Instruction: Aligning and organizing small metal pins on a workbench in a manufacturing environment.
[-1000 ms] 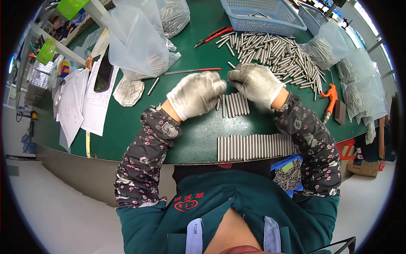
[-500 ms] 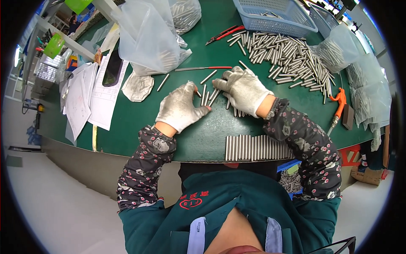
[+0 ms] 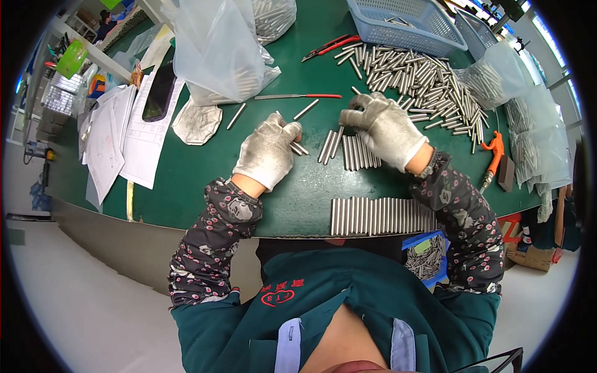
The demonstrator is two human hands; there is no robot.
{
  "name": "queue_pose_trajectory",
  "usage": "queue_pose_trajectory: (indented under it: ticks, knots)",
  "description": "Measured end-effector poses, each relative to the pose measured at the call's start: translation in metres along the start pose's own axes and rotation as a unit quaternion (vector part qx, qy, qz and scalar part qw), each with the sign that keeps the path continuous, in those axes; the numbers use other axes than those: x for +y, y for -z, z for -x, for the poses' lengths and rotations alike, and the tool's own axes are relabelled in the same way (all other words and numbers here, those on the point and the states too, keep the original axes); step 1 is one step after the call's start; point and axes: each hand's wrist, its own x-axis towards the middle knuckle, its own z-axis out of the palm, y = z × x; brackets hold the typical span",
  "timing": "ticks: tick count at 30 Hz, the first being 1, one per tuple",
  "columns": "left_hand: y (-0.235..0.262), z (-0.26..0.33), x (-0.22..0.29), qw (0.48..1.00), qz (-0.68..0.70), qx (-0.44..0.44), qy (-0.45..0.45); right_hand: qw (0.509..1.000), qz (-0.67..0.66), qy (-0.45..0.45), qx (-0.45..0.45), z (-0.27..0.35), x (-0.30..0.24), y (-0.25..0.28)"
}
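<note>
In the head view, the left hand (image 3: 266, 154), in a whitish work glove, has drawn its fingers in; half a second ago the thumb was spread away from them. Metal dowel pins (image 3: 299, 148) show at its fingertips, but whether they are gripped or merely touched cannot be told. The right hand (image 3: 388, 132), gloved likewise, has shifted to the right, baring the short pin row (image 3: 361, 153) that it largely covered. Its thumb and forefinger are bent close together at the upper end of a small group of slanted pins (image 3: 330, 147), now just left of that row; whether they pinch one cannot be made out. The pins that lay between the hands are now split between this group and those at the left hand. One loose pin (image 3: 306, 109) lies as before below the red-handled file (image 3: 298, 96). The long pin row (image 3: 382, 216) along the table's near edge and the heaped pins (image 3: 423, 87) beyond the right hand look unchanged.
</note>
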Motion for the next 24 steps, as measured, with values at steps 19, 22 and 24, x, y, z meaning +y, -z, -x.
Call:
queue_pose_trajectory:
  ticks: [19, 22, 24]
  knots:
    - [-0.01, -0.026, 0.035, 0.981, 0.035, -0.161, -0.101, 0.974, -0.06, -0.147, -0.16, 0.023, -0.014, 0.003]
    - [-0.005, -0.021, 0.034, 0.979, 0.047, -0.174, -0.096, 0.971, -0.078, -0.157, -0.161, 0.026, -0.014, 0.004]
    - [-0.006, -0.018, 0.033, 0.981, 0.046, -0.16, -0.103, 0.97, -0.082, -0.159, -0.163, 0.026, -0.015, 0.003]
